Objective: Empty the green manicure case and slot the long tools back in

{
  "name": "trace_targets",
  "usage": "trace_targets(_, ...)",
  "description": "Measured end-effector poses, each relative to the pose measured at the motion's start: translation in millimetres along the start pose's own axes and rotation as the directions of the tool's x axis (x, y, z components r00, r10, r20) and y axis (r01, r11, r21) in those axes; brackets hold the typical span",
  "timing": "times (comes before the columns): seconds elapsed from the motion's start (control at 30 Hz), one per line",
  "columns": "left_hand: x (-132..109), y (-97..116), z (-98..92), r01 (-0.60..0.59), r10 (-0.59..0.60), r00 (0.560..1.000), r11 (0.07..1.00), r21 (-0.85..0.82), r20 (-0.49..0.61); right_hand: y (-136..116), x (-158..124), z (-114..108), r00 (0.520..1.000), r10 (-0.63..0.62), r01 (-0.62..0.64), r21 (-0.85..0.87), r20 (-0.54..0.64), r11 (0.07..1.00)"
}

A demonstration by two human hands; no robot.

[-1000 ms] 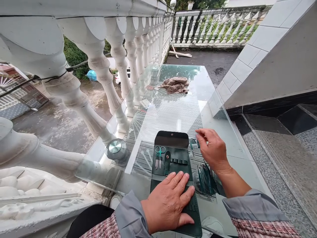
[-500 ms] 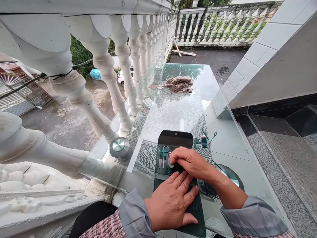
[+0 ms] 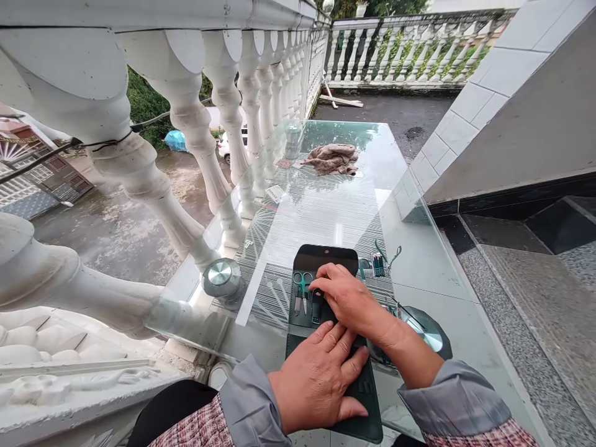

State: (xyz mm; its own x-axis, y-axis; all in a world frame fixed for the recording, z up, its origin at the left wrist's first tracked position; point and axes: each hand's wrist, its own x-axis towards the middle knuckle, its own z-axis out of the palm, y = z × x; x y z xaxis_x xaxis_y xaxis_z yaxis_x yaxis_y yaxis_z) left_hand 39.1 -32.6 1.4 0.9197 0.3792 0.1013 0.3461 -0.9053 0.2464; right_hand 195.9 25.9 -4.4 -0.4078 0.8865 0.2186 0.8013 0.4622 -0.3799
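An unfolded dark green manicure case [image 3: 307,248] lies on the glass table, its flap pointing away from me. Small scissors [image 3: 302,280] with green handles and a slim file-like tool [image 3: 298,303] sit on its left side. Beside them a dark nail clipper [image 3: 316,307] stands in its slot. The fingers of my right hand [image 3: 351,301] are curled and pinched at the clipper's upper end. My left hand [image 3: 319,375] lies flat with fingers spread, pressing on the lower half of the case. Both hands hide the middle of the case.
Green-handled nippers [image 3: 390,253] and another clipper [image 3: 378,264] lie right of the case. A brown cloth [image 3: 331,159] is at the far end of the glass table [image 3: 321,217]. White balusters [image 3: 186,118] line the left; stone steps [image 3: 516,273] rise on the right.
My right fingertips have shifted slightly up along the clipper. A pale, shiny round part seen beneath them earlier no longer shows; the clipper's dark body does. My left hand stays in place.
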Motion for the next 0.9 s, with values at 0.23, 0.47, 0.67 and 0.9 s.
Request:
trace_targets(0.23, -1.7, 0.2, 2.4, -0.001, 0.0, 1.0, 1.0, 0.026, 0.019, 9.4, 0.9, -6.4, 0.998, -0.038, 0.042, -0.07, 0.059, 0.997)
trace_targets(0.47, -3.2, 0.3, 4.4, -0.01, 0.009, 1.0, 0.999, 0.045, 0.021, 17.8, 1.7, -17.9, 0.998, 0.03, -0.035, -0.116, -0.047, 0.993)
trace_targets(0.67, -2.2, -0.4, 4.3, -0.007, 0.006, 1.0, 0.999, 0.048, 0.011, 14.1, -0.1, -6.4, 0.996, -0.044, 0.047, -0.031, 0.071, 0.998)
trace_targets(0.9, -3.4, -0.6, 7.2, -0.016, 0.016, 1.0, 0.998, 0.068, -0.002, 18.2, 0.5, -14.2, 0.994, -0.03, 0.05, -0.192, 0.106, 0.98)
